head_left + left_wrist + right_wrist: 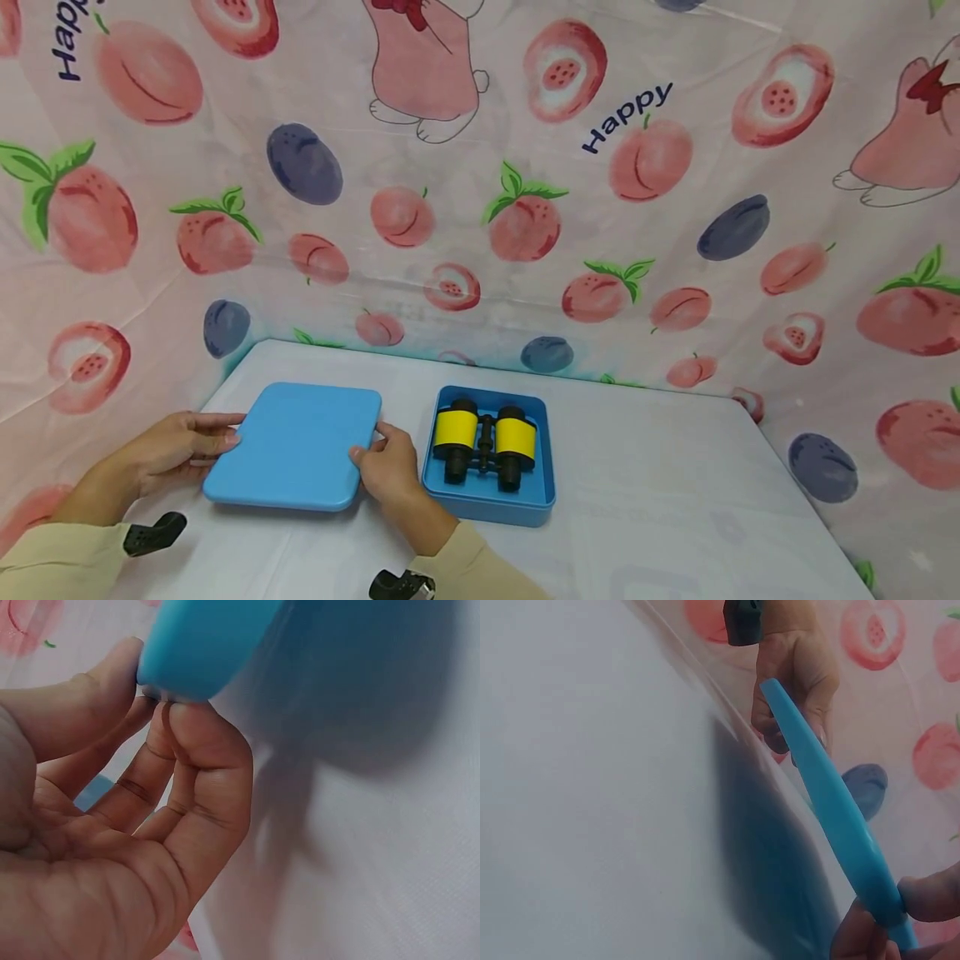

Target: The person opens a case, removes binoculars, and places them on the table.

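Both hands hold a flat light-blue lid (300,446) with rounded corners above the left part of the table. At its left edge my left hand (176,450) pinches it between thumb and fingers; the left wrist view shows the thumb (112,679) on one face and curled fingers beneath. My right hand (393,467) grips the opposite edge, thumb on top. The lid's shadow (769,847) falls on the cloth in the right wrist view. Beside the right hand stands an open blue box (491,508), with black and yellow binoculars (486,442) lying inside.
White cloth covers the table (675,483). A fruit-patterned curtain (465,200) rises behind it and along both sides. Black wrist devices (155,534) sit at both sleeve cuffs.
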Motion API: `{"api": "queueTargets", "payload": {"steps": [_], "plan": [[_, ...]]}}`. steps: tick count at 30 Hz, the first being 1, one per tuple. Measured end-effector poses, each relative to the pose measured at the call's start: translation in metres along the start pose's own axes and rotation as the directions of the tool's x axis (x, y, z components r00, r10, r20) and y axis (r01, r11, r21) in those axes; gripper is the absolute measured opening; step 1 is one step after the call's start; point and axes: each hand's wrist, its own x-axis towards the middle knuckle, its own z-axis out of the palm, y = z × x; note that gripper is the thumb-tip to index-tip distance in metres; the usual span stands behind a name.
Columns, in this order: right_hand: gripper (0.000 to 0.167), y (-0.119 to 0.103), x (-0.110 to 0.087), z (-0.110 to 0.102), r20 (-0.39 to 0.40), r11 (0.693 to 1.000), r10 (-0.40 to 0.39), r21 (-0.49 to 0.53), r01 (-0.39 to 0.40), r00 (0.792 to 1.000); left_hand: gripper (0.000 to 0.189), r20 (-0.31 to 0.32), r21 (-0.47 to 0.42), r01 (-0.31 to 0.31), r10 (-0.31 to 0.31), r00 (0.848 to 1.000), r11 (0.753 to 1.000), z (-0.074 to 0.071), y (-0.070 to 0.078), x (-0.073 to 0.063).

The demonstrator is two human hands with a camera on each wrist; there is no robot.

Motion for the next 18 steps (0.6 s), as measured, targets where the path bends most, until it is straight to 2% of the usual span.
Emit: {"api": "queueTargets", "payload": {"steps": [4, 13, 18], "plan": [[0.057, 0.0025, 0.0012, 0.0024, -0.008, 1.0, -0.003, -0.009, 0.003, 1.0, 0.052, 0.004, -0.003, 0.009, -0.009, 1.0, 1.0, 0.0001, -0.0018, 0.0012], [0.053, 0.0062, 0.0058, 0.0023, -0.012, 1.0, -0.002, -0.012, 0.002, 1.0, 0.064, -0.05, 0.043, 0.043, -0.041, 0.998, 0.998, 0.0017, -0.0004, 0.0069], [0.052, 0.0065, 0.0065, 0.0052, 0.005, 1.0, -0.007, 0.002, 0.007, 1.0, 0.054, -0.036, 0.025, 0.055, -0.054, 0.998, 0.998, -0.0012, -0.003, 0.007]]}}
